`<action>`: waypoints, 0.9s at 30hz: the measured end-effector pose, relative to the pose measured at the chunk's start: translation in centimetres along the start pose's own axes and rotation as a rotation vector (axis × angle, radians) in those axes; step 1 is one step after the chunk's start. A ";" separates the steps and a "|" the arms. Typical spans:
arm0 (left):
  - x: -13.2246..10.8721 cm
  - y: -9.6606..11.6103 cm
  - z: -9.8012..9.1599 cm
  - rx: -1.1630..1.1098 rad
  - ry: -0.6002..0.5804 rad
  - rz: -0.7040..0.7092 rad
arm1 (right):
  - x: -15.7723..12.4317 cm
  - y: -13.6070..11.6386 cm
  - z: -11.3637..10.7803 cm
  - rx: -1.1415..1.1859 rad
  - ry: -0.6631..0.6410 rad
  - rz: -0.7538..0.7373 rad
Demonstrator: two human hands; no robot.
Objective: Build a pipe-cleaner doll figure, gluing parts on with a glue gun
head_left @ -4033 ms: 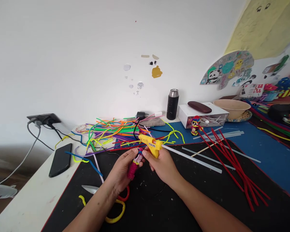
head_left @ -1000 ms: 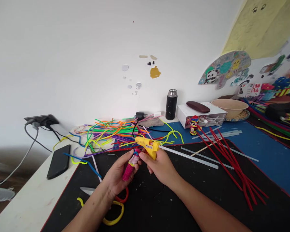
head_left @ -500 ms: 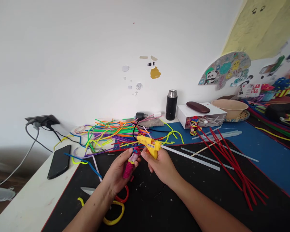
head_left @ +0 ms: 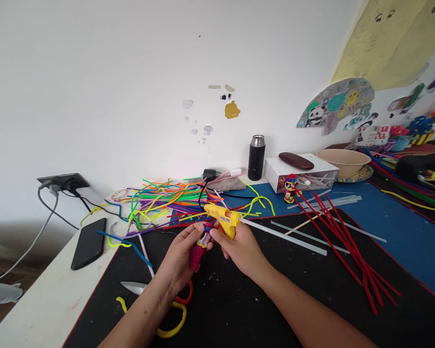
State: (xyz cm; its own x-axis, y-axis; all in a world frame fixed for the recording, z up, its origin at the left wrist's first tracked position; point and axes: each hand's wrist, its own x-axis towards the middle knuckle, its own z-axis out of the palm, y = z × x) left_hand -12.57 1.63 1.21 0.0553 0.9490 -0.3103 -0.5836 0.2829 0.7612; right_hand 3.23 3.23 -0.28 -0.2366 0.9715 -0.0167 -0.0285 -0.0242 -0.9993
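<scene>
My left hand (head_left: 182,251) is closed around a small pipe-cleaner figure (head_left: 197,256), magenta below with a yellow band, a pale middle and a blue and magenta top. A yellow hot glue gun (head_left: 223,216) is gripped in my right hand (head_left: 244,249), its nozzle pointing left and a long clear glue stick (head_left: 282,235) jutting from its back. The right thumb touches or nearly touches the figure's top. Partly under my left forearm lie scissors (head_left: 183,316) with red and yellow handles.
Colourful pipe cleaners (head_left: 181,195) pile up by the wall. Red pipe cleaners (head_left: 351,246) and glue sticks lie to the right, near a finished-looking figure (head_left: 290,188), a white box (head_left: 273,175) and a black flask (head_left: 256,159). A phone (head_left: 89,244) rests at left.
My left hand has brought the figure slightly right, closer to my right hand. The right thumb now meets its top. The glue gun has hardly moved.
</scene>
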 end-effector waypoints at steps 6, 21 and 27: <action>-0.2 0.0 0.2 0.005 -0.009 0.009 | 0.0 -0.1 0.0 -0.003 0.008 0.008; -0.3 0.1 0.4 -0.022 0.046 -0.029 | 0.0 -0.1 0.0 0.006 0.004 -0.008; -0.3 0.1 0.4 -0.021 0.058 -0.031 | 0.0 -0.1 0.0 0.017 -0.006 -0.001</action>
State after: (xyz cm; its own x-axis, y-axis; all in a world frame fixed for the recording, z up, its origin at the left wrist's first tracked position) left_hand -12.37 1.45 1.61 0.0266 0.9299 -0.3668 -0.5990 0.3086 0.7389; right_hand 3.26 3.24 -0.22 -0.2421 0.9701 -0.0159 -0.0451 -0.0276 -0.9986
